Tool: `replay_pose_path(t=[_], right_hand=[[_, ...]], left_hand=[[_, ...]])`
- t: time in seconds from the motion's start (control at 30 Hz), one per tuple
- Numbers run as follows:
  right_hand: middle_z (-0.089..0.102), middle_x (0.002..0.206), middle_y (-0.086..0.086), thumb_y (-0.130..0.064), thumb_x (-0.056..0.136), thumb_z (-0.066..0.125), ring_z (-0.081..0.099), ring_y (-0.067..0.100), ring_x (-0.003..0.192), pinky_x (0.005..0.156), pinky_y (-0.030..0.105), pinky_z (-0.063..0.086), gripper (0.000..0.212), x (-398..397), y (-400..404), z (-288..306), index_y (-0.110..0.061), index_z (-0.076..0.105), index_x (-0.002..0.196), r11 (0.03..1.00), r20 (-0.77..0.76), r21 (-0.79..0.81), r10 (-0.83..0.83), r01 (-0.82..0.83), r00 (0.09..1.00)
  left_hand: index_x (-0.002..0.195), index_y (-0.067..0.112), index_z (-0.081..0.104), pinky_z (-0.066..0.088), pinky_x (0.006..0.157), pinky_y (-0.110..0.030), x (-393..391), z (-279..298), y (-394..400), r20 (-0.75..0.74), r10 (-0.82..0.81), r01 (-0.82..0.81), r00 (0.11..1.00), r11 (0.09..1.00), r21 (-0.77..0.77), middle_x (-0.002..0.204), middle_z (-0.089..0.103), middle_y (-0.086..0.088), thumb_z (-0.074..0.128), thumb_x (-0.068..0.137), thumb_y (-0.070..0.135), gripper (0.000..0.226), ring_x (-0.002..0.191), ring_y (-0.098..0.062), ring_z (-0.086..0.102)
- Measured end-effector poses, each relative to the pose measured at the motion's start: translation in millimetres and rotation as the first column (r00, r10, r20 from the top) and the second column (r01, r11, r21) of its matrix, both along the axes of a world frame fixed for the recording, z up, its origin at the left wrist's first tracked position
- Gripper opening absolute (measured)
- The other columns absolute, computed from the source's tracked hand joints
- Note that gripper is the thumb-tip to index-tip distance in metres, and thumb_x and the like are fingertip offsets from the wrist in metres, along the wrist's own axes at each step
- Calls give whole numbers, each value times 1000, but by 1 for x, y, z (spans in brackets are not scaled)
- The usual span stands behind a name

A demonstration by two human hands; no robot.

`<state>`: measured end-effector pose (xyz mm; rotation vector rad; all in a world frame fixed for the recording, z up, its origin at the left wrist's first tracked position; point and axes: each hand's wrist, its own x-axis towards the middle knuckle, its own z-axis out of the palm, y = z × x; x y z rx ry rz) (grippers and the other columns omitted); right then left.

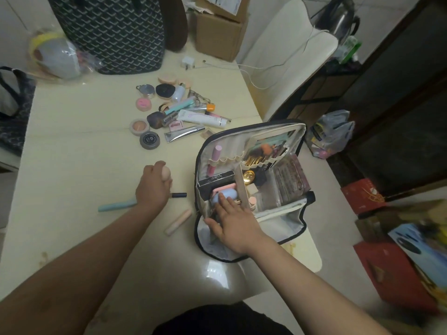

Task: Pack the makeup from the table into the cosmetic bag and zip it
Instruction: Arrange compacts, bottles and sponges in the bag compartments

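Observation:
The cosmetic bag [292,221] lies unzipped on the table's right side, its lid up and its compartments full of makeup. My right hand [231,221] lies flat with straight fingers on the bag's near left compartment, fingertips on a blue egg-shaped case [226,192]. My left hand [153,187] grips a beige makeup sponge [166,174] just left of the bag. Close to it on the table lie a dark pencil [179,195], a light blue stick [116,206] and a pink tube [178,221]. A heap of loose makeup [176,112] lies farther back.
The pale table [72,153] carries a dark patterned tote [116,32] and a plastic-wrapped item [55,56] at the back left, a cardboard box [217,32] and a charger with cable [188,62] behind. A white chair [290,56] stands at the right edge; bags and boxes crowd the floor.

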<state>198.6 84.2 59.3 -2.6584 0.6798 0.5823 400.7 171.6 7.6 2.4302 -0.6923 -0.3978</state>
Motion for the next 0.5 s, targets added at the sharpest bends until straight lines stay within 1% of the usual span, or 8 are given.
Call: replay_pose_path(t=[0.07,0.13,0.2,0.27,0.3,0.37,0.43,0.5], right_hand=[[6,159,5,-68,79,-5,10,21,146,115,37,8,91,-1,0,-1,-16,19,150,1000,10,-10,-12,12,1000],[9,159,5,-61,93,17,13,21,145,115,36,11,72,-1,-2,-1,-16,23,149,999,14,18,-28,27,1000],[28,153,8,-51,95,37,29,25,139,111,37,24,61,0,-4,0,-15,34,144,991,104,105,-97,86,990],[52,135,5,-42,90,55,51,23,121,100,38,42,54,-1,-4,6,-17,42,137,939,285,282,-279,198,917],[55,131,0,-40,87,61,54,16,116,97,35,45,58,-3,-3,11,-20,41,137,906,366,351,-367,238,855],[53,131,-8,-41,81,67,51,6,116,95,23,45,68,-6,2,24,-27,37,141,881,495,400,-440,254,749],[54,127,-10,-41,78,69,52,6,113,91,22,45,68,-10,8,39,-32,39,137,878,604,417,-461,234,650],[59,114,-17,-43,75,66,56,6,104,85,22,46,54,-16,5,52,-39,45,125,880,672,405,-470,248,573]], left_hand=[[127,11,46,42,80,-43,-5,8,1,10,54,-54,998,998,-27,118,47,-19,57,87,14,42,104,-39,50],[127,11,45,43,80,-44,-17,21,5,44,123,-118,991,987,-105,118,48,-17,58,88,17,42,104,-38,50],[127,11,46,45,79,-44,-35,40,13,108,167,-138,980,961,-238,117,50,-15,61,87,19,43,102,-36,52],[124,11,51,46,76,-42,-54,60,21,215,149,-63,965,930,-362,111,54,-12,64,84,20,42,98,-31,54],[121,11,53,47,75,-39,-62,70,23,283,107,14,953,918,-396,108,56,-11,64,83,23,41,95,-28,55],[118,13,56,47,72,-35,-80,85,21,379,-37,198,925,897,-395,103,60,-8,61,81,31,41,89,-24,58],[119,17,57,45,74,-31,-100,95,12,370,-205,337,906,878,-339,104,63,-3,57,80,38,44,88,-21,60],[124,21,55,42,79,-25,-122,103,-2,295,-304,398,906,850,-346,112,63,3,57,79,41,49,96,-15,60]])
